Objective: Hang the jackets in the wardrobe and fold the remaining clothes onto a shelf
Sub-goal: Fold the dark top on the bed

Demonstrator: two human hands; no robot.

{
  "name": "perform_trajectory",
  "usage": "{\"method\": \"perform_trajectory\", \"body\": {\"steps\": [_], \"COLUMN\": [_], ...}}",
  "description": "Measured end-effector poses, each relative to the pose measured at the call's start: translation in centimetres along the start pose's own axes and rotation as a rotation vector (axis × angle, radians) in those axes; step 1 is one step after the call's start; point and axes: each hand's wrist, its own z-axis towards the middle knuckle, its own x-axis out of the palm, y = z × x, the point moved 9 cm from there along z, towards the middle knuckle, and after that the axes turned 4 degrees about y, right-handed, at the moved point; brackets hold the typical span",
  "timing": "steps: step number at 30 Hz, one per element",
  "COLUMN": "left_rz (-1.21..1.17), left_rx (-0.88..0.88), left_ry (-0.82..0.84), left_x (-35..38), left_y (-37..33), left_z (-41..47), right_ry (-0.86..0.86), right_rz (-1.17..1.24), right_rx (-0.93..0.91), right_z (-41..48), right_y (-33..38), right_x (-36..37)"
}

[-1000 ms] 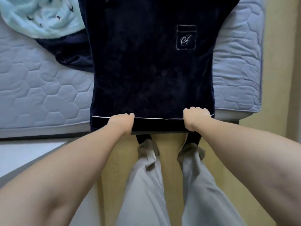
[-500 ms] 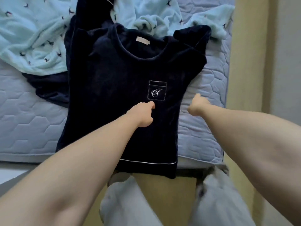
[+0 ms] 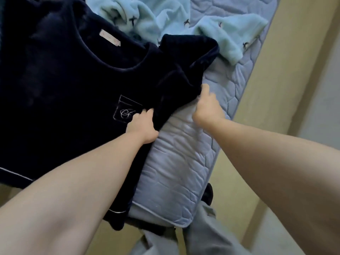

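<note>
Dim, soft indoor light w/ no glare. Detail lost on navy top (image 3: pixel 64 85), folds sink into dark. Motion blur on right hand (image 3: pixel 206 107) & fleece (image 3: pixel 211 28). Wide-angle bend at edges; forearms look oversized.

A quilted blue mattress (image 3: pixel 184 172) lies above a yellowish floor (image 3: pixel 231 172).

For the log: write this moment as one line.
left hand: on top by pocket | right hand: grips top's edge | top: on mattress
</note>
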Motion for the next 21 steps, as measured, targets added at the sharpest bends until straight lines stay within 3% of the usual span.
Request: {"method": "perform_trajectory", "body": {"steps": [5, 9, 13, 16, 19, 21], "left_rz": [-0.240, -0.632, -0.808, -0.959, -1.004, -0.984], "left_rx": [-0.067, -0.096, -0.200, -0.352, -0.437, -0.472], "left_ry": [-0.282, -0.243, -0.379, -0.392, -0.282, -0.202], "left_x": [-4.0, -3.8, -6.3, -6.8, -6.6, -6.3], "left_y": [-1.3, -3.0, -3.8, -2.9, -2.3, -1.9], "left_z": [-2.6, 0.7, 4.1, 6.2, 8.5, 9.8], "right_ry": [-0.226, -0.131, -0.077, 0.141, 0.699, 0.913], "right_rz": [-0.584, -0.903, -1.029, -0.960, -0.693, -0.534], "right_rx": [-0.312, -0.572, -0.808, -0.860, -0.540, -0.375], "right_z": [3.3, 8.8, 8.9, 6.9, 5.3, 4.0], "right_y": [5.0, 8.4, 8.9, 6.6, 2.3, 1.3], "right_x": [-7.6, -6.9, -6.9, -6.7, -3.8, -1.5]}}
